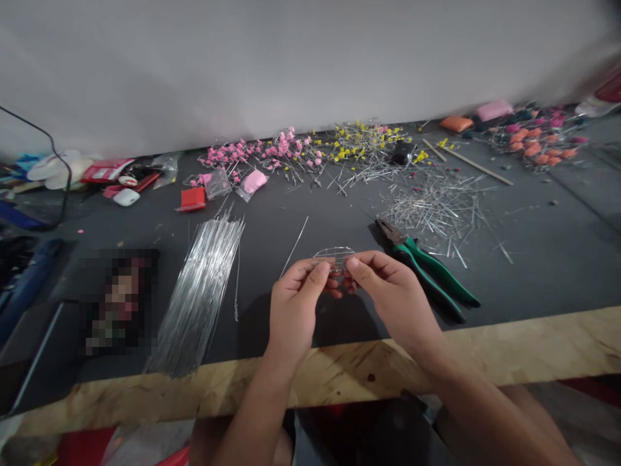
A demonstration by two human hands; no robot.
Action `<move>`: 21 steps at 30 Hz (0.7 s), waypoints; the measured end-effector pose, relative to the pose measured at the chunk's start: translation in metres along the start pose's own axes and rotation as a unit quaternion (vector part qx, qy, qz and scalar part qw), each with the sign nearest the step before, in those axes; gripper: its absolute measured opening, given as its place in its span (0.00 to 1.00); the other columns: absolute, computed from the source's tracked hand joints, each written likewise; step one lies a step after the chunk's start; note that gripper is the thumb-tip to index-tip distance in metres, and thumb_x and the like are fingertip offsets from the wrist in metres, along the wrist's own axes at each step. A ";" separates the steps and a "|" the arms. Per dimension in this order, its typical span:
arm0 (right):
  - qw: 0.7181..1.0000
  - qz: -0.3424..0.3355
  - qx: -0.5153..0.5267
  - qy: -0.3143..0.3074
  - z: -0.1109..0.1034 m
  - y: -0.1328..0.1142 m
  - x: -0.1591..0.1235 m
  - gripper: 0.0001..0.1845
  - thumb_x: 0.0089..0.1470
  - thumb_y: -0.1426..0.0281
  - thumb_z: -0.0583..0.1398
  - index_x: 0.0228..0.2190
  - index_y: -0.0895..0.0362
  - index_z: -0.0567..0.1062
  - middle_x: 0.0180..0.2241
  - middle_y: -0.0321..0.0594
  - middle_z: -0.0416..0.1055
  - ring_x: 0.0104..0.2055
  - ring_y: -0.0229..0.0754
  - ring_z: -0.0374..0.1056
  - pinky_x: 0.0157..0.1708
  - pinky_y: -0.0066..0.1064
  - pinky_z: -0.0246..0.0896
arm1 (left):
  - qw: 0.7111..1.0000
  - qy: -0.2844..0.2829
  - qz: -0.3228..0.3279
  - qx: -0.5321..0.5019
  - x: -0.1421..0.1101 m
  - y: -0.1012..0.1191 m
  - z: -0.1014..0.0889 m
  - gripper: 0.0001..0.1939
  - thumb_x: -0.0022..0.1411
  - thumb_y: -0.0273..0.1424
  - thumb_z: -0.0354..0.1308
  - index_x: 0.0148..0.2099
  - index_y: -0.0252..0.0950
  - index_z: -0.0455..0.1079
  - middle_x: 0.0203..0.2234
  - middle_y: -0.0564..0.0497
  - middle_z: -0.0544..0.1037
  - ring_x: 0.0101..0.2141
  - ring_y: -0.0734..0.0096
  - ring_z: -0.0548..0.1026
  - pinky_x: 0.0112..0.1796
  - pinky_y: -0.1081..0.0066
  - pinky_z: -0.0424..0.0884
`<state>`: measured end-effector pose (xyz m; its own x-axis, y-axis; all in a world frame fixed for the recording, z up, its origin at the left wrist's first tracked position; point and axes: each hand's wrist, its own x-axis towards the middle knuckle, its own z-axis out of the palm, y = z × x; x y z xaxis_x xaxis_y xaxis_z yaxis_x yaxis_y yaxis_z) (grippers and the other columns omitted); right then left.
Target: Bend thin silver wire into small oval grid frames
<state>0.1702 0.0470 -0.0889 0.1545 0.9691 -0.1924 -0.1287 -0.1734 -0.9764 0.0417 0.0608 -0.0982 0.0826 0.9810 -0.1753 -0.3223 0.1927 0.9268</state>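
the dark table top (272,213) has a pale wooden edge (533,343) on the near side, and a plain grey wall (291,65) stands behind it. at the near middle, the left hand (295,298) and the right hand (400,291) are side by side, and both grasp one small piece of bent wire (334,250) between thumb and fingers. this wire piece is above the table, with its curved part on the far side of the fingertips. just right of the right hand lie pliers with green handles (439,272), and beyond them a loose heap of short wires (431,204). to the left of the left hand is a thick bundle of straight wires (201,285), with one twisted wire (237,285) beside it. along the far side there are pink-tipped wires (286,149), then yellow-tipped wires (359,142), and at far right orange-tipped pieces (541,145). a red packet (193,199) lies far from the bundle's top, near a pink packet (255,181).
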 end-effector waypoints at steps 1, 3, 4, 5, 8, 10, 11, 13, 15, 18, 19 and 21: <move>1.000 0.001 0.000 0.000 0.000 0.000 0.000 0.10 0.54 0.62 0.61 0.28 0.56 0.75 0.25 0.35 0.73 0.29 0.37 0.69 0.31 0.31 0.65 | 1.000 0.001 -0.001 0.003 0.000 0.000 0.000 0.05 0.58 0.31 0.62 0.36 0.37 0.77 0.28 0.52 0.78 0.28 0.76 0.74 0.28 0.75 0.73; 1.000 0.001 0.008 0.002 -0.001 0.001 0.000 0.10 0.53 0.62 0.62 0.28 0.56 0.76 0.25 0.36 0.74 0.29 0.37 0.69 0.32 0.31 0.65 | 1.000 0.000 -0.001 0.004 0.000 0.000 0.000 0.05 0.58 0.32 0.62 0.36 0.37 0.77 0.28 0.52 0.78 0.28 0.76 0.74 0.28 0.76 0.73; 1.000 0.000 0.010 0.002 -0.001 0.001 -0.001 0.10 0.53 0.62 0.62 0.28 0.56 0.76 0.25 0.35 0.74 0.29 0.37 0.69 0.32 0.31 0.65 | 1.000 0.001 -0.001 0.004 0.000 0.000 0.000 0.05 0.58 0.32 0.62 0.36 0.37 0.77 0.28 0.52 0.78 0.28 0.76 0.74 0.28 0.76 0.73; 1.000 0.000 0.010 0.004 -0.001 0.001 -0.001 0.09 0.54 0.63 0.62 0.28 0.56 0.76 0.25 0.35 0.74 0.29 0.36 0.69 0.32 0.30 0.65 | 1.000 0.003 -0.001 0.002 0.000 0.000 0.000 0.05 0.58 0.32 0.62 0.35 0.37 0.77 0.28 0.52 0.78 0.27 0.76 0.74 0.28 0.76 0.73; 1.000 -0.001 0.003 0.009 -0.001 0.001 -0.002 0.09 0.54 0.63 0.62 0.28 0.55 0.76 0.25 0.34 0.74 0.28 0.36 0.69 0.32 0.30 0.65 | 1.000 0.003 -0.002 0.002 0.000 0.000 0.000 0.05 0.58 0.32 0.63 0.35 0.37 0.77 0.28 0.52 0.78 0.28 0.76 0.74 0.28 0.76 0.73; 1.000 -0.002 -0.001 0.014 -0.001 0.000 -0.002 0.09 0.54 0.63 0.62 0.28 0.55 0.76 0.25 0.34 0.75 0.28 0.36 0.69 0.32 0.30 0.65 | 1.000 0.000 -0.002 0.002 0.000 0.000 0.000 0.05 0.58 0.32 0.62 0.36 0.37 0.77 0.28 0.52 0.78 0.28 0.76 0.74 0.28 0.76 0.73; 1.000 -0.003 -0.003 0.017 -0.001 -0.001 -0.002 0.09 0.54 0.63 0.62 0.28 0.55 0.76 0.25 0.34 0.75 0.28 0.36 0.69 0.32 0.30 0.65 | 1.000 0.000 -0.001 0.001 0.000 0.000 0.000 0.05 0.58 0.32 0.62 0.36 0.37 0.77 0.28 0.52 0.79 0.28 0.76 0.74 0.28 0.76 0.73; 1.000 -0.004 -0.007 0.020 0.000 -0.001 -0.002 0.08 0.54 0.64 0.62 0.28 0.55 0.76 0.25 0.34 0.75 0.28 0.36 0.69 0.31 0.30 0.65 | 1.000 -0.001 -0.002 0.000 0.000 0.000 0.000 0.05 0.58 0.32 0.62 0.36 0.37 0.77 0.28 0.51 0.79 0.28 0.75 0.74 0.28 0.75 0.73; 1.000 -0.004 -0.008 0.021 0.000 -0.002 -0.002 0.08 0.54 0.64 0.62 0.28 0.55 0.76 0.25 0.34 0.75 0.28 0.36 0.69 0.31 0.30 0.65 | 1.000 -0.002 -0.003 0.002 0.000 0.000 0.000 0.05 0.58 0.32 0.62 0.36 0.36 0.77 0.28 0.51 0.79 0.28 0.75 0.75 0.28 0.75 0.73; 1.000 -0.006 0.001 0.022 0.001 -0.002 -0.002 0.08 0.53 0.64 0.62 0.28 0.55 0.76 0.25 0.35 0.75 0.28 0.36 0.70 0.31 0.31 0.66 | 1.000 -0.002 -0.001 0.001 0.000 -0.001 0.000 0.05 0.58 0.32 0.62 0.36 0.37 0.77 0.28 0.51 0.79 0.28 0.75 0.75 0.28 0.74 0.73; 1.000 -0.007 0.004 0.021 0.001 -0.001 -0.003 0.08 0.53 0.64 0.62 0.28 0.55 0.76 0.25 0.35 0.75 0.28 0.36 0.70 0.31 0.31 0.66 | 1.000 -0.001 0.001 -0.001 0.000 -0.001 0.000 0.05 0.58 0.32 0.62 0.36 0.37 0.77 0.28 0.52 0.79 0.27 0.75 0.75 0.29 0.74 0.73; 1.000 -0.010 0.010 0.020 0.002 -0.001 -0.003 0.08 0.53 0.64 0.62 0.27 0.55 0.75 0.24 0.34 0.75 0.27 0.36 0.70 0.31 0.31 0.66 | 1.000 -0.001 0.002 -0.004 0.000 -0.001 0.000 0.05 0.58 0.31 0.62 0.36 0.37 0.77 0.28 0.52 0.79 0.28 0.75 0.75 0.29 0.73 0.74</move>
<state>0.1684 0.0449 -0.0872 0.1955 0.9648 -0.1762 -0.1444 -0.1494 -0.9782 0.0420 0.0606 -0.0989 0.0825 0.9819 -0.1702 -0.3303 0.1881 0.9249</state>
